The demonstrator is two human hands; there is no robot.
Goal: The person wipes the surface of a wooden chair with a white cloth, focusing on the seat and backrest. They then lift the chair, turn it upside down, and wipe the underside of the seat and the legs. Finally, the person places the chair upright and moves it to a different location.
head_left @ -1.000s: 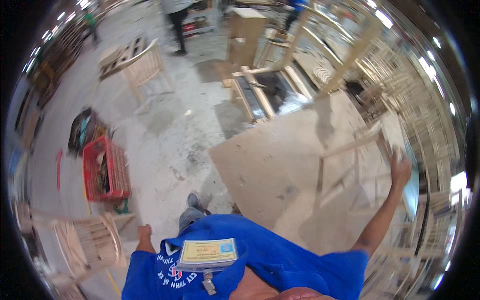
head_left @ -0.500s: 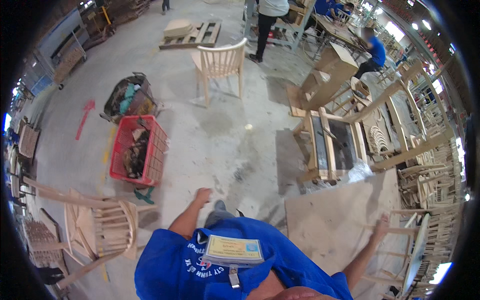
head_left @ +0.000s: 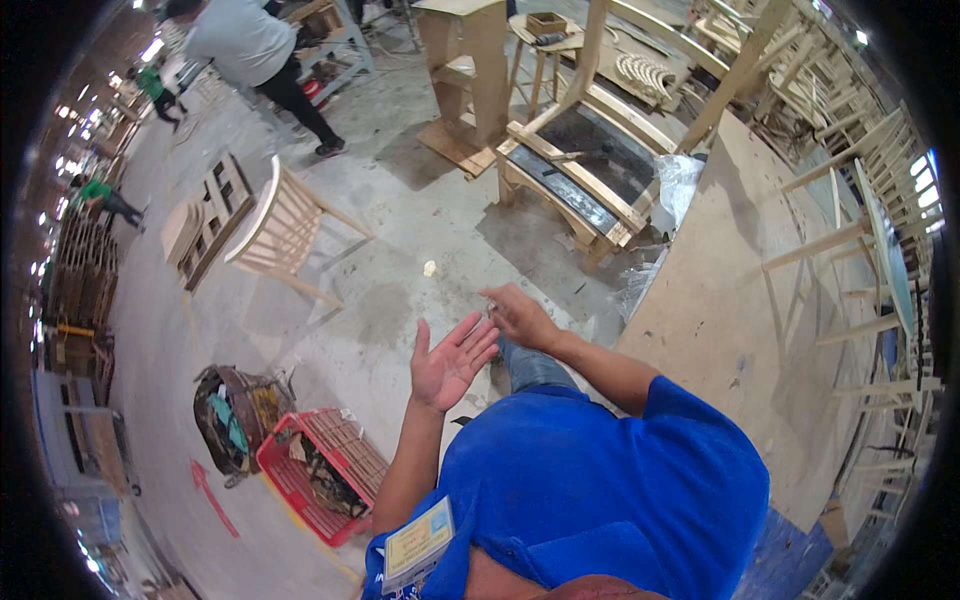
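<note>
My left hand (head_left: 452, 365) is held out in front of my blue shirt, palm up, fingers stretched and thumb apart, with nothing on it. Close to its fingertips is my right hand (head_left: 525, 318), back up, the forefinger reaching out and the other fingers loosely bent. I see no object in the right hand, though its palm side is hidden. Neither hand touches any furniture. A wooden spindle-back chair (head_left: 285, 220) stands on the floor ahead to the left. Ahead to the right is a wooden frame with a dark panel (head_left: 570, 150).
A red plastic crate (head_left: 330, 475) and a dark bin (head_left: 235, 420) stand at lower left. A large wooden board (head_left: 735, 320) lies to the right, beside clear plastic wrap (head_left: 678, 185) and stacked chair frames (head_left: 860, 240). A person in a light shirt (head_left: 240, 45) bends at upper left.
My view has turned to the right, so the chair and crate shift left and lower in it. Both hands, apart before, have come together in front of me.
</note>
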